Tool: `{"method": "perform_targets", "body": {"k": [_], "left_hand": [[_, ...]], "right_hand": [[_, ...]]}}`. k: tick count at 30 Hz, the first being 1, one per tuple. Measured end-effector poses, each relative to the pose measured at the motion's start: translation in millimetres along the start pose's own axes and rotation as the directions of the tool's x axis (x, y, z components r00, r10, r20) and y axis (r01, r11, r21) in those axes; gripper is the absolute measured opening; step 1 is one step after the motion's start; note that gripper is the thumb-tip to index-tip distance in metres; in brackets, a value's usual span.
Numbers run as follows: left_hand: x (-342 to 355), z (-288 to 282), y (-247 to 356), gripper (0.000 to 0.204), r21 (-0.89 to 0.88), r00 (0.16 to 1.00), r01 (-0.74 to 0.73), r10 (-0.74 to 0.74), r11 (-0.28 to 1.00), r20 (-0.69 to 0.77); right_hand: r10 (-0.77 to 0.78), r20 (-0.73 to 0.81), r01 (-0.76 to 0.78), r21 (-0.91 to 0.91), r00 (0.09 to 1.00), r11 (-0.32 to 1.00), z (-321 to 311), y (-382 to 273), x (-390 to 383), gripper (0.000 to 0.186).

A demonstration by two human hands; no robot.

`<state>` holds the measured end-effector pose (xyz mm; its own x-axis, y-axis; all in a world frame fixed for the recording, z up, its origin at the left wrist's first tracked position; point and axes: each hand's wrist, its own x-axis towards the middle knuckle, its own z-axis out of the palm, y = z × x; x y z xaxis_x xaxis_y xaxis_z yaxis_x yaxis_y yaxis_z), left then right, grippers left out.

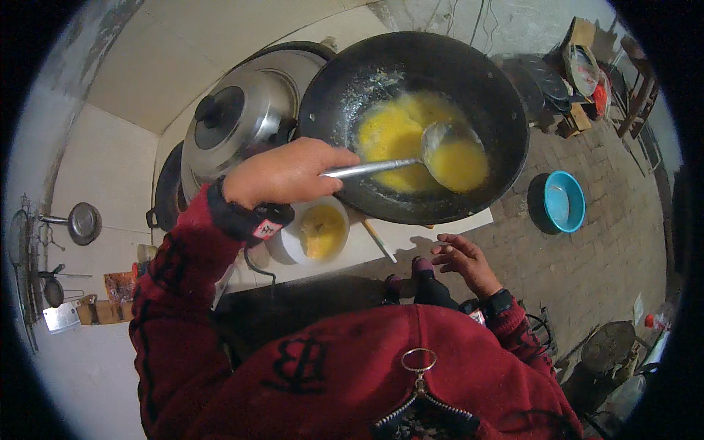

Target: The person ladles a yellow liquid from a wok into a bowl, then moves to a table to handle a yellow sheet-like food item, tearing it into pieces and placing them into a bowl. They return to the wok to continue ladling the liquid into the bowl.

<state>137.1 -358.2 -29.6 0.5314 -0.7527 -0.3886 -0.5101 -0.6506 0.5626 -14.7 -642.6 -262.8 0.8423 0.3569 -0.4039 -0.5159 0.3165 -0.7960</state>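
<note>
My left hand [286,172] is closed around the metal handle of a ladle [378,167], which slants into a black wok [506,81]. The ladle's bowl holds yellow liquid. More yellow, soupy food [389,136] lies in the bottom of the wok. Below my left wrist stands a white bowl [288,242] with yellow food in it, partly hidden by my sleeve. My right hand [469,262] hangs near the counter's front edge, fingers loosely bent and apart, with nothing in it.
A lidded silver pot [253,110] stands left of the wok. A thin stick [378,239] lies on the white counter [323,270]. Utensils and a cleaver [61,317] hang on the left wall. A blue basin [565,202] sits on the brick floor at right.
</note>
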Motion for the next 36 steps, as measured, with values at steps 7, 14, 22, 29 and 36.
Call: {"method": "perform_targets", "body": {"k": [7,14,22,29,36], "left_hand": [[-15,1,1,0.041,-0.115,1.0,0.011,-0.013,0.993,-0.023],[-61,5,7,0.04,-0.321,0.953,0.253,-0.292,0.913,-0.079],[-150,26,9,0.035,-0.444,0.851,0.263,-0.423,0.857,-0.311],[-233,61,12,0.029,-0.319,0.759,0.433,-0.532,0.843,-0.376],[-284,105,7,0.024,-0.492,0.693,0.407,-0.611,0.77,-0.382]], "right_hand": [[-0.01,0.012,0.01,-0.008,1.0,1.0,3,-5,3,0.033],[-0.011,0.016,0.012,-0.027,1.0,1.0,12,-6,3,0.031],[0.005,0.086,0.002,-0.082,0.996,0.997,26,1,14,0.036],[0.064,0.135,-0.04,-0.172,0.989,0.984,51,5,24,0.039],[0.13,0.15,-0.085,-0.278,0.98,0.957,79,6,30,0.035]]}}
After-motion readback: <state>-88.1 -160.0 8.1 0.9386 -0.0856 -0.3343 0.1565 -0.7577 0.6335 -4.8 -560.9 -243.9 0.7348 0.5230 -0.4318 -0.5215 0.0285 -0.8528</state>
